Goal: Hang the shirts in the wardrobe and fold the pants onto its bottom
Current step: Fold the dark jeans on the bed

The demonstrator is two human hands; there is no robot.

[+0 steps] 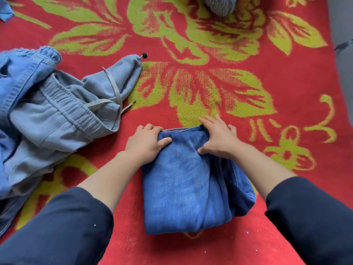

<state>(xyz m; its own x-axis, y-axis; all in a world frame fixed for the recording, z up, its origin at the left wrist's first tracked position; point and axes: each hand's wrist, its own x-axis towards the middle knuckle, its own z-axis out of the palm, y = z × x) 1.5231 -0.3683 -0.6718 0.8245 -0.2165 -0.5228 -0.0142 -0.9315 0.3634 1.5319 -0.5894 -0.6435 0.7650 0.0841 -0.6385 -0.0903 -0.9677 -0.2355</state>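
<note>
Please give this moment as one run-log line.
step: fold jeans | left hand: grips far edge | right hand: presses far corner | grey pants: unfolded on rug

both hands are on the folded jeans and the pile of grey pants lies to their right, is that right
No: the head view shows the pile of grey pants to the left of the folded jeans. The left hand and right hand are both on them.

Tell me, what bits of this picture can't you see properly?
Head view:
- Grey fuzzy thing: cut off by the top edge; unidentifiable.
- Pale blue clothes pile: runs off the left edge, layers overlap; count unclear.
- Left hand fingertips: curled over the folded jeans, out of sight.
- Wardrobe: not in view.
</note>
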